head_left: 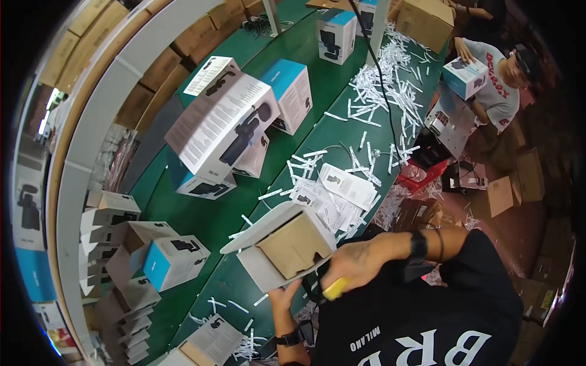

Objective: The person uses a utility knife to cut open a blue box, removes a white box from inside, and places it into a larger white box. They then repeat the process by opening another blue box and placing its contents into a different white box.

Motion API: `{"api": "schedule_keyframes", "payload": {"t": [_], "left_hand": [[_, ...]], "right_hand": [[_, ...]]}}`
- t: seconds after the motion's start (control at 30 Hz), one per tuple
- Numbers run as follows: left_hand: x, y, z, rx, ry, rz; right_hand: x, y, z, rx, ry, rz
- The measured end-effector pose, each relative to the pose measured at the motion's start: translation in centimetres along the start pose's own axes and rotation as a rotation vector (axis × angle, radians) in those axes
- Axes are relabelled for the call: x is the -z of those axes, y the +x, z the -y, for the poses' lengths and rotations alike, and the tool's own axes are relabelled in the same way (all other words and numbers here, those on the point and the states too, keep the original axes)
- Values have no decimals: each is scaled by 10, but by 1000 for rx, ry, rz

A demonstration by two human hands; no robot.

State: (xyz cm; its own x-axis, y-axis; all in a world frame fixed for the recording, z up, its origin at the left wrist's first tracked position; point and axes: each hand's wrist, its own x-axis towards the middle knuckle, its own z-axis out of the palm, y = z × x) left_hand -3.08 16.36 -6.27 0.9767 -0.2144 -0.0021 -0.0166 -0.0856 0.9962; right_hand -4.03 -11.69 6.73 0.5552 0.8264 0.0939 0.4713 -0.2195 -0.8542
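Note:
An open white cardboard box (249,268) with its lid flap raised is tilted over the near side of the bench. Inside it lies a brown cardboard insert (293,245) with a notched edge. My left hand (285,295) grips the box from below at its near corner, most of its fingers hidden behind it. Close to the box's right side, my right hand (356,268) is closed around a small yellow object (336,288), too blurred to name its kind. Printed leaflets (351,186) are piled on the bench just beyond the box.
White paper strips (384,91) litter the green bench (229,277). Printed product boxes (223,122) are stacked ahead, with another blue-sided box (177,259) at left beside several open cartons (125,323). A black cable (381,73) hangs across. At right a person holds a box (466,77).

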Motion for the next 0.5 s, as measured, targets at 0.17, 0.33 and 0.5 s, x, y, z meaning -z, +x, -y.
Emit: {"api": "schedule_keyframes", "payload": {"t": [0.17,0.33,0.5], "left_hand": [[-4,-2,-45,146,-92,-334],[30,-1,-43,259,-92,-536],[34,-21,-43,202,-102,-672]], "right_hand": [[4,-119,-117,-636,622,-502],[-30,-118,-198,-1123,-562,-1077],[-6,-126,-190,-1216,-403,-1008]]}}
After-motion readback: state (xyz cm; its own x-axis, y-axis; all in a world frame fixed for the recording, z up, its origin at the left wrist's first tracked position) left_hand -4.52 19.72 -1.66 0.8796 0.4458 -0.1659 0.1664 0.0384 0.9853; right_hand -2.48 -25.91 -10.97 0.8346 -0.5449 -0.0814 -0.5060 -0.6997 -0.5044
